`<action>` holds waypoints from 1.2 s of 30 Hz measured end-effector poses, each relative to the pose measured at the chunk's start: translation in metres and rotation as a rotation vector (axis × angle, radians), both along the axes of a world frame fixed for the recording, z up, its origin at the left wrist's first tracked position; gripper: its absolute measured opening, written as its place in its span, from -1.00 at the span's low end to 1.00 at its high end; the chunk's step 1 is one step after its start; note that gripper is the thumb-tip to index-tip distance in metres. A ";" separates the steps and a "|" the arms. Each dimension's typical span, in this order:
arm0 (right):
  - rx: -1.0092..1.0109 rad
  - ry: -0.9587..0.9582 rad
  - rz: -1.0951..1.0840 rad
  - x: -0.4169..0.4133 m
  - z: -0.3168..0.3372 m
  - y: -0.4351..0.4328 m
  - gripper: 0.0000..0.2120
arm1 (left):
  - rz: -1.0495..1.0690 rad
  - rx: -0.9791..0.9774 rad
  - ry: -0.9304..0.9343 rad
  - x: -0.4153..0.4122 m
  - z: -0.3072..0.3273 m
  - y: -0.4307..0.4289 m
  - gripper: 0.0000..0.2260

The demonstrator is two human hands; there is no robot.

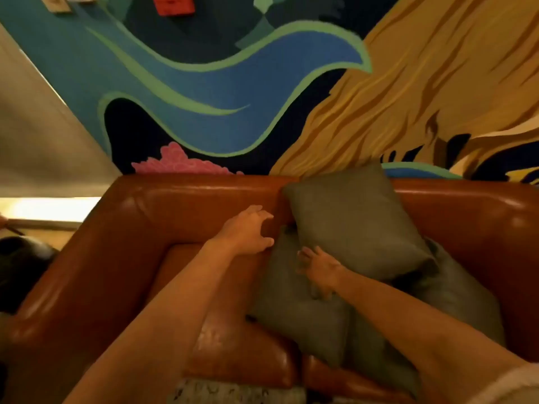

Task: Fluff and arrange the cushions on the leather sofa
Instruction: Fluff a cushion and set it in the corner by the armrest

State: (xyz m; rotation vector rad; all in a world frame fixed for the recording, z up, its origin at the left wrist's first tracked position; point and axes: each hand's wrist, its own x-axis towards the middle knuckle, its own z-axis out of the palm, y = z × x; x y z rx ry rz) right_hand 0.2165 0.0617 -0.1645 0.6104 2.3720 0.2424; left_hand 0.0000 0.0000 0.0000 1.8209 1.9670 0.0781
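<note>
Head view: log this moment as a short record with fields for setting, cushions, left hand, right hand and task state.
setting: brown leather sofa against a painted mural wall
cushions: upper grey-green cushion leans on the backrest, overlapping a lower cushion on the seat
left hand: open, fingers spread, beside the cushions, no grip
right hand: resting on the lower cushion, under the upper one's edge
task state: cushions piled together, not yet arranged

A brown leather sofa [180,199] stands against a painted wall [204,91]. An upper grey cushion [355,217] leans on the backrest, lying over a lower grey cushion [294,304] on the seat. The left hand [248,231] hovers with fingers spread just beside them; the right hand [319,269] presses flat on the lower cushion.
</note>
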 end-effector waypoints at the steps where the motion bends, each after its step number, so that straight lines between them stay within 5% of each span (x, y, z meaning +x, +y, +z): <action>1: 0.035 -0.075 0.040 -0.004 -0.011 0.004 -0.27 | 0.005 -0.021 -0.007 -0.003 -0.006 0.006 -0.37; 9: 0.020 0.028 -0.060 -0.010 -0.061 0.009 -0.50 | 0.026 -0.100 -0.021 -0.038 -0.050 0.037 -0.37; 15: 0.114 -0.198 0.142 -0.024 -0.048 0.007 -0.62 | -0.088 -0.115 -0.059 -0.068 -0.068 0.048 -0.38; 17: 0.114 -0.120 0.116 -0.031 -0.036 0.007 -0.73 | -0.126 -0.104 -0.061 -0.079 -0.071 0.046 -0.37; 21: 0.110 0.229 0.059 -0.053 0.020 0.008 -0.65 | -0.182 -0.101 -0.087 -0.104 -0.075 0.039 -0.29; 30: 0.205 0.764 -0.080 -0.120 0.228 0.006 -0.77 | -0.192 0.094 -0.367 -0.142 -0.029 0.026 0.49; 36: 0.145 1.057 -0.103 -0.170 0.282 0.000 -0.79 | -0.166 0.221 -0.814 -0.160 0.005 0.017 0.30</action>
